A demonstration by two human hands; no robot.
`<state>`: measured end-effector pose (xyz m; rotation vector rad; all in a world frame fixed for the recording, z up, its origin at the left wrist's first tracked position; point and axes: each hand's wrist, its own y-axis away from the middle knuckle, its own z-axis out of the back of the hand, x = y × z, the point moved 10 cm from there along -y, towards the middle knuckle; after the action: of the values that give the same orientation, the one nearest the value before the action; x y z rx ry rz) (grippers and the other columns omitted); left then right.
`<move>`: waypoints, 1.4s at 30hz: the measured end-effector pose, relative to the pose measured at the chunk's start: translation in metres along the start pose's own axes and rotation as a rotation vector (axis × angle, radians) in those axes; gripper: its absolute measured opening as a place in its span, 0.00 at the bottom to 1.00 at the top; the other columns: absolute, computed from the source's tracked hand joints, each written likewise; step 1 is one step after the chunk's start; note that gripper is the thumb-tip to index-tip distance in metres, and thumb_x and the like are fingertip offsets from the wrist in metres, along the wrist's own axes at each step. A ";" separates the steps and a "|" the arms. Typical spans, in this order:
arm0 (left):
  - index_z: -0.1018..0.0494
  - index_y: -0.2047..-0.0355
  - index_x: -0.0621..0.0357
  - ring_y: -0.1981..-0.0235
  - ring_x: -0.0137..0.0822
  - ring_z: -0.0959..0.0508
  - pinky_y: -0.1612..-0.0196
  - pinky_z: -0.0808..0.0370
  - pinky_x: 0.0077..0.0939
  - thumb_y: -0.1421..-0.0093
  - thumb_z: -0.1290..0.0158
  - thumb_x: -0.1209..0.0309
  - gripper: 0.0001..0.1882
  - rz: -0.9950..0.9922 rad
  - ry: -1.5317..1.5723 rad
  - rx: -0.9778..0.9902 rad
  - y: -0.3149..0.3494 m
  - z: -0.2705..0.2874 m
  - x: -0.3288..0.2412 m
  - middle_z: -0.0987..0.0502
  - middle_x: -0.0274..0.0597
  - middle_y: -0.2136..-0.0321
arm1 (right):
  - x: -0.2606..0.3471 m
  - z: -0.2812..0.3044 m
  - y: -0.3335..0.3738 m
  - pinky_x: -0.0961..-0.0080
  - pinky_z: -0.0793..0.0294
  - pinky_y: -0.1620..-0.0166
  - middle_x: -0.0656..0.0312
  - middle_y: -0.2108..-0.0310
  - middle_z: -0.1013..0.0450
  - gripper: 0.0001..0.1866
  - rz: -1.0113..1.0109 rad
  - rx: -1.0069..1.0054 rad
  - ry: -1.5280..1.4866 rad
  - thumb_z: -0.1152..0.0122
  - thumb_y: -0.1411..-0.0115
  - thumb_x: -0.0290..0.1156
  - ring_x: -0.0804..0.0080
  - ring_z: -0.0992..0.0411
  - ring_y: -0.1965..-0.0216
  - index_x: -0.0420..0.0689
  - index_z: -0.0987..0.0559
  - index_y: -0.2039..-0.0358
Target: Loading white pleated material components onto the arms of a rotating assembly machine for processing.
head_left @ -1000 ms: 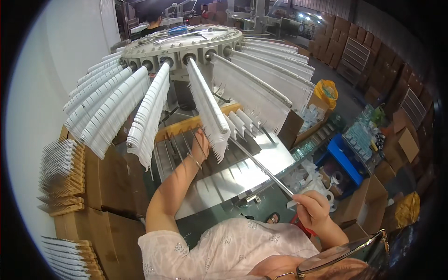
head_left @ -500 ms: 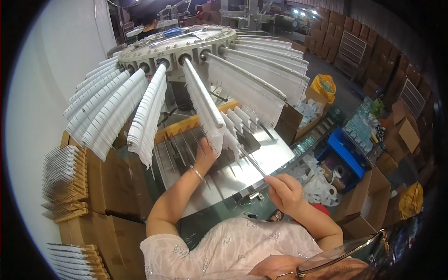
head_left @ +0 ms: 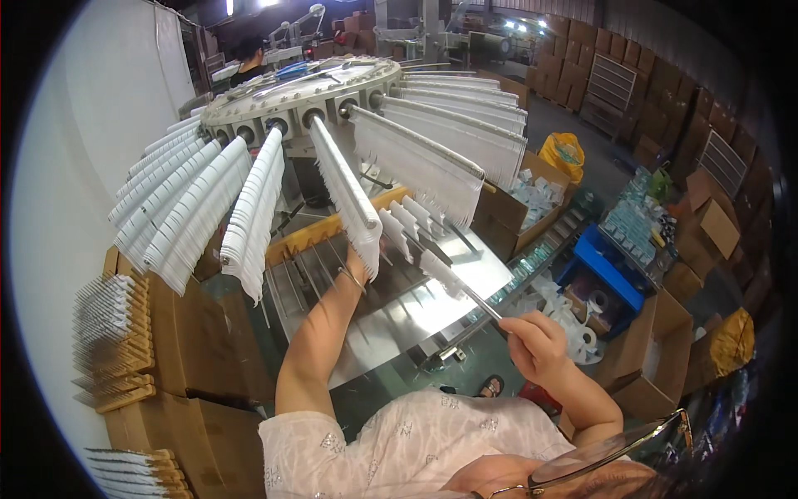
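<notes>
My right hand point(head_left: 539, 343) is closed around the near end of a thin metal rod point(head_left: 482, 305). A short bunch of thin white pieces point(head_left: 440, 271) hangs on the rod's far part, over the shiny metal table point(head_left: 395, 328). My left hand point(head_left: 358, 266) reaches up behind a spoke densely hung with white strips point(head_left: 343, 187); its fingers are hidden by them. That spoke sticks out from a large round metal wheel point(head_left: 249, 101) with similar loaded spokes all around. Below it, a yellow toothed rack point(head_left: 303, 239) carries several bare rods, and more white bunches point(head_left: 407, 218) lie at its right part.
Wooden bars with upright metal pins point(head_left: 116, 333) are stacked on cardboard boxes point(head_left: 195, 333) at left. To the right are a blue bin point(head_left: 592, 270), an open carton point(head_left: 657, 349), a yellow bag point(head_left: 563, 155) and loose white rolls. Another person point(head_left: 248, 62) is beyond the wheel.
My right hand has drawn the rod to the right, and its white bunch now hangs apart from the loaded spoke. My left hand has gone farther behind the strips. The view has shifted slightly.
</notes>
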<state>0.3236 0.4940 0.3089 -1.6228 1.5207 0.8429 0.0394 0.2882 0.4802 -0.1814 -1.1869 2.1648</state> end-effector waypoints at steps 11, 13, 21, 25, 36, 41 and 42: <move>0.32 0.61 0.63 0.89 0.20 0.40 0.85 0.45 0.13 0.43 0.59 0.69 0.13 -0.051 -0.498 0.320 0.093 -0.066 -0.011 0.38 0.29 0.89 | -0.011 -0.004 0.026 0.79 0.37 0.82 0.58 0.81 0.34 0.13 -0.034 -0.105 -0.020 0.46 0.61 0.15 0.68 0.36 0.85 0.35 0.27 0.71; 0.33 0.60 0.63 0.88 0.20 0.40 0.85 0.44 0.13 0.43 0.60 0.70 0.13 -0.089 -0.498 0.272 0.087 -0.062 -0.013 0.37 0.30 0.89 | -0.013 0.009 0.043 0.79 0.36 0.82 0.56 0.81 0.34 0.12 -0.052 -0.143 -0.026 0.47 0.61 0.15 0.68 0.35 0.84 0.35 0.27 0.71; 0.35 0.58 0.57 0.87 0.22 0.38 0.84 0.39 0.19 0.42 0.61 0.66 0.14 -0.672 -0.991 -0.133 0.005 -0.013 -0.020 0.35 0.32 0.86 | -0.021 0.008 0.009 0.81 0.37 0.80 0.56 0.80 0.34 0.10 -0.168 -0.109 -0.041 0.47 0.57 0.14 0.69 0.34 0.82 0.35 0.27 0.70; 0.34 0.68 0.51 0.90 0.24 0.39 0.87 0.39 0.17 0.44 0.58 0.61 0.09 0.049 -0.130 0.127 -0.024 -0.019 0.027 0.38 0.29 0.88 | -0.035 -0.006 0.000 0.81 0.36 0.79 0.56 0.80 0.34 0.09 -0.247 -0.129 -0.131 0.47 0.56 0.14 0.69 0.34 0.81 0.36 0.27 0.71; 0.33 0.68 0.60 0.90 0.21 0.42 0.88 0.45 0.14 0.41 0.62 0.64 0.13 -0.264 -0.298 0.106 0.025 -0.049 -0.007 0.41 0.27 0.88 | -0.049 -0.003 0.045 0.83 0.38 0.76 0.59 0.76 0.34 0.09 -0.499 -0.205 -0.467 0.56 0.48 0.20 0.77 0.36 0.80 0.35 0.28 0.68; 0.32 0.70 0.63 0.88 0.19 0.42 0.86 0.45 0.13 0.41 0.62 0.68 0.11 -0.348 -0.510 0.122 0.068 -0.071 -0.022 0.40 0.29 0.88 | -0.062 0.001 0.078 0.85 0.40 0.75 0.59 0.74 0.35 0.09 -0.600 -0.243 -0.484 0.58 0.47 0.21 0.79 0.39 0.79 0.36 0.29 0.68; 0.32 0.68 0.64 0.86 0.19 0.41 0.84 0.44 0.13 0.42 0.60 0.69 0.11 -0.234 -0.510 0.148 0.074 -0.075 -0.018 0.38 0.29 0.86 | -0.070 0.007 0.094 0.87 0.42 0.74 0.62 0.73 0.36 0.08 -0.643 -0.352 -0.468 0.58 0.47 0.23 0.80 0.40 0.78 0.38 0.30 0.68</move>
<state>0.2461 0.4367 0.3563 -1.3157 0.9912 0.9032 0.0456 0.2059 0.3964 0.5217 -1.6088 1.4566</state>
